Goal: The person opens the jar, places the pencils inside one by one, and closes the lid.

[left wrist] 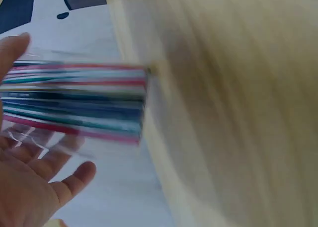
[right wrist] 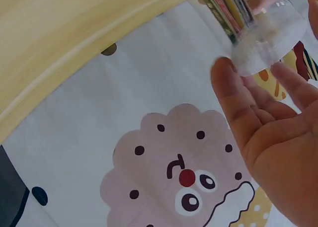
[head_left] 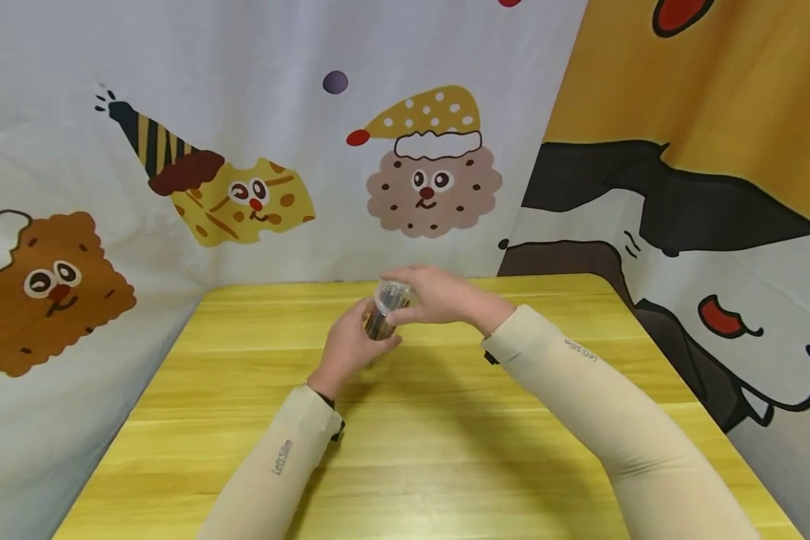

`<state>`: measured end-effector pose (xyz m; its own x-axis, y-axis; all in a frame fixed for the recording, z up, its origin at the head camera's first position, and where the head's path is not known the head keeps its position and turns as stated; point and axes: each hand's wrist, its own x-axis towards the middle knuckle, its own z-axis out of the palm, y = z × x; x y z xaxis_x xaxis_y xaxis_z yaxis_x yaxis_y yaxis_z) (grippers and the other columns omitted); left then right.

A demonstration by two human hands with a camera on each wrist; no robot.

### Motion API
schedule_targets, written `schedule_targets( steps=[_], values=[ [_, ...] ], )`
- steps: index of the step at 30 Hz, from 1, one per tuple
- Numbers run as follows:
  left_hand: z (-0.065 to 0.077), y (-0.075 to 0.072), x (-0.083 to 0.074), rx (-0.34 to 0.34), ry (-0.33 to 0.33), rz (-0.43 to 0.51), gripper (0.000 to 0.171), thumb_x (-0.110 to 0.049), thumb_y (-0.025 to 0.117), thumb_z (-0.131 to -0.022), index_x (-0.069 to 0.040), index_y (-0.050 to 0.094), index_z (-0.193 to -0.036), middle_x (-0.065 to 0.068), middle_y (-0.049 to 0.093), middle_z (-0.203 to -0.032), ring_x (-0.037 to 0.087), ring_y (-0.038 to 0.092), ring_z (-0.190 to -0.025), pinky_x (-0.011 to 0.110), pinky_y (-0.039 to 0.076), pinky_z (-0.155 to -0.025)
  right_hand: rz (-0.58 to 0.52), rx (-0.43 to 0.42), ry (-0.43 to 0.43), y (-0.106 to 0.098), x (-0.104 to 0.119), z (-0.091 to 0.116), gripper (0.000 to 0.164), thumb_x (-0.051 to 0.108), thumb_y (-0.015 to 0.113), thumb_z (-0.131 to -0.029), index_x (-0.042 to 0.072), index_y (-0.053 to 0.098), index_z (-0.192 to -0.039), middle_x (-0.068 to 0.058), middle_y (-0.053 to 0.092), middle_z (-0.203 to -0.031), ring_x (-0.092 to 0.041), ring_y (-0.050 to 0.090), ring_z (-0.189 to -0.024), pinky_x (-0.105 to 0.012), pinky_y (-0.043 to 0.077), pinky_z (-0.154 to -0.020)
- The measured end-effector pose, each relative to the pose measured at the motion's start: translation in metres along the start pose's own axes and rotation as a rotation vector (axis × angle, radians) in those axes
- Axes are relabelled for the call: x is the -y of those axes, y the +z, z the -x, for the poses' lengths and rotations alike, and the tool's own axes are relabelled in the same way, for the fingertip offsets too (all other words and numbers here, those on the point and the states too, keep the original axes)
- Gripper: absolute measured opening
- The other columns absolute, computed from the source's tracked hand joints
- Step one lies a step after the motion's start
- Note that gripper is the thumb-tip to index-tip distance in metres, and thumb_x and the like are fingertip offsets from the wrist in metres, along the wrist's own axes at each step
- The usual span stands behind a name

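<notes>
A clear plastic container (head_left: 381, 325) full of thin multicoloured sticks (left wrist: 84, 100), possibly pens or pencils, is held near the far edge of the table. My left hand (head_left: 351, 343) grips its side, thumb on one side and fingers on the other. At the top, my right hand (head_left: 445, 296) holds the translucent round lid (right wrist: 266, 43) between thumb and fingers. The container leans slightly in the head view. Whether its base touches the table cannot be told, and part of its side is hidden by the hands.
The hands work over a yellow wood-grain table (head_left: 405, 465). Behind its far edge hangs a white curtain (head_left: 263, 90) with cartoon biscuits, and an orange, black and white printed part (head_left: 648, 97) is at the right.
</notes>
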<state>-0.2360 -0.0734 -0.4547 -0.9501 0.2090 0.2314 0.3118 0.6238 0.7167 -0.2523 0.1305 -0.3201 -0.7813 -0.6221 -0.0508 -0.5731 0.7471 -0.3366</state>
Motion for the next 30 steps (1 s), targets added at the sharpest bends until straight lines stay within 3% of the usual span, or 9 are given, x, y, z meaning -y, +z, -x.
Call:
schedule_targets(
  steps=[4, 9, 17, 26, 30],
  values=[
    [-0.0015, -0.0017, -0.0037, 0.0, 0.04, -0.077, 0.076, -0.038, 0.093, -0.085, -0.018, 0.056, -0.148, 0.008, 0.071, -0.132, 0.028, 0.071, -0.108, 0.05, 0.061, -0.091, 0.034, 0.007, 0.016, -0.002, -0.0007, 0.0001, 0.079, 0.047, 0.079, -0.097, 0.017, 0.047, -0.163, -0.01, 0.061, -0.155, -0.027, 0.067, -0.125, -0.043, 0.059, -0.104],
    [-0.0017, -0.0018, -0.0042, 0.021, 0.027, -0.089, 0.076, -0.039, 0.092, -0.085, -0.019, 0.057, -0.149, 0.008, 0.071, -0.133, 0.028, 0.071, -0.105, 0.048, 0.062, -0.088, 0.044, -0.001, -0.018, -0.0001, -0.0009, 0.0027, 0.073, 0.032, 0.082, -0.094, 0.016, 0.052, -0.159, -0.011, 0.065, -0.146, -0.024, 0.07, -0.113, -0.037, 0.062, -0.092],
    [-0.0035, -0.0057, -0.0004, 0.095, -0.011, -0.041, 0.085, -0.041, 0.091, -0.086, -0.019, 0.05, -0.157, 0.008, 0.069, -0.135, 0.029, 0.069, -0.109, 0.049, 0.061, -0.091, 0.02, -0.013, -0.134, 0.0037, -0.006, 0.008, 0.071, 0.009, 0.085, -0.088, 0.022, 0.058, -0.152, -0.009, 0.053, -0.159, -0.03, 0.058, -0.141, -0.045, 0.058, -0.108],
    [-0.0071, -0.0097, 0.0033, 0.13, 0.003, -0.006, 0.083, -0.04, 0.091, -0.086, -0.019, 0.05, -0.156, 0.007, 0.069, -0.135, 0.028, 0.069, -0.112, 0.05, 0.06, -0.094, 0.005, 0.0, -0.195, 0.0018, -0.0073, 0.0047, 0.069, 0.002, 0.086, -0.086, 0.021, 0.061, -0.148, -0.005, 0.056, -0.155, -0.028, 0.059, -0.139, -0.045, 0.057, -0.11],
    [-0.008, -0.0104, 0.0054, 0.14, 0.003, 0.006, 0.086, -0.039, 0.091, -0.086, -0.018, 0.049, -0.158, 0.007, 0.068, -0.137, 0.028, 0.068, -0.116, 0.051, 0.059, -0.097, 0.0, -0.005, -0.18, 0.0014, -0.0086, 0.004, 0.079, 0.01, 0.091, -0.085, 0.021, 0.056, -0.156, -0.005, 0.055, -0.16, -0.029, 0.055, -0.145, -0.047, 0.052, -0.116]
  ],
)
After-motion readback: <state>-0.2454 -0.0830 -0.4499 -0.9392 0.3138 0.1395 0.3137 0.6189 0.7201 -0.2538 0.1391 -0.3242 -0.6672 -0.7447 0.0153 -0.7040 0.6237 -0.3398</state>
